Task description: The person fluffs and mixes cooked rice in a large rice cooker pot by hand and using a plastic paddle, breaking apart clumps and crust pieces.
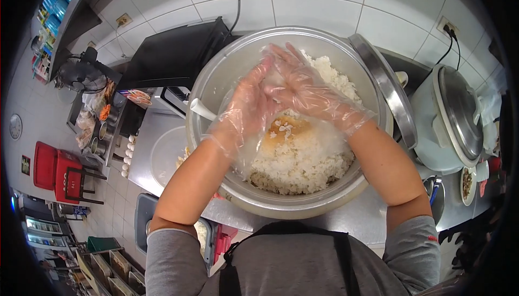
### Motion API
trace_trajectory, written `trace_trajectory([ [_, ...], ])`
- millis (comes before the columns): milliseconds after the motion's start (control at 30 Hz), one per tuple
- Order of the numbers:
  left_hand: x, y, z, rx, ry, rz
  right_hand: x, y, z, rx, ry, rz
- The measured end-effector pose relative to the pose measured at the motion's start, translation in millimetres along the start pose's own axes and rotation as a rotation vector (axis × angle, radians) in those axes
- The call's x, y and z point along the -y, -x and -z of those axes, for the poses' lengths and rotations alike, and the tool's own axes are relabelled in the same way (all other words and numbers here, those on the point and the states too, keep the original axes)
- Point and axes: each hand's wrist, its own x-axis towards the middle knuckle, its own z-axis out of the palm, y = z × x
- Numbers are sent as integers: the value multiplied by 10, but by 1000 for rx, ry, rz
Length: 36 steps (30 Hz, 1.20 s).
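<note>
The person held both hands together over a wide metal pot (pixel 246 205), each covered by a loose, clear plastic glove. The left hand (pixel 250 99) reached in from the left and the right hand (pixel 303 88) from the right, and they met near the middle of the pot, fingers pointing towards the tiled wall (pixel 319 12). The fingers of both were extended and slightly curved, the two hands pressed close at the inner edges; neither was visibly pinching anything. Whether something lay between the palms, or whether they touched the food, could not be told

White rice (pixel 303 169) was heaped inside the pot, beneath and around the hands, with a brownish patch (pixel 286 127) on the heap just below the wrists. A white handle (pixel 203 109) stuck up at the left inside the rim, near the left wrist. A round metal lid (pixel 386 88) stood tilted against the pot's right side, and beyond it was a large rice cooker (pixel 446 120), its own lid on

To the left of the pot sat a black appliance (pixel 170 53), and nearer the person a clear round lid or tray (pixel 166 153) lay on the steel counter (pixel 346 229). Eggs (pixel 128 156) stood in rows further left. At the far right, a white plate (pixel 472 197) held chopped food
</note>
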Motion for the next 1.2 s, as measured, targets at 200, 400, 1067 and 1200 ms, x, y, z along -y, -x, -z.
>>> trace_trajectory([
  [200,57,-12,-40,-96,-81,-57,182,-162,178,8,-640,-254],
  [400,-9,52,-21,-219,-163,-71,4,-147,200,-231,-1020,-209],
  [1067,164,1900,2428,-859,-1876,-292,341,-153,432,-364,-943,-198],
  [1200,-119,1872,1738,-962,-1890,-276,203,-92,419,-268,-953,-172],
])
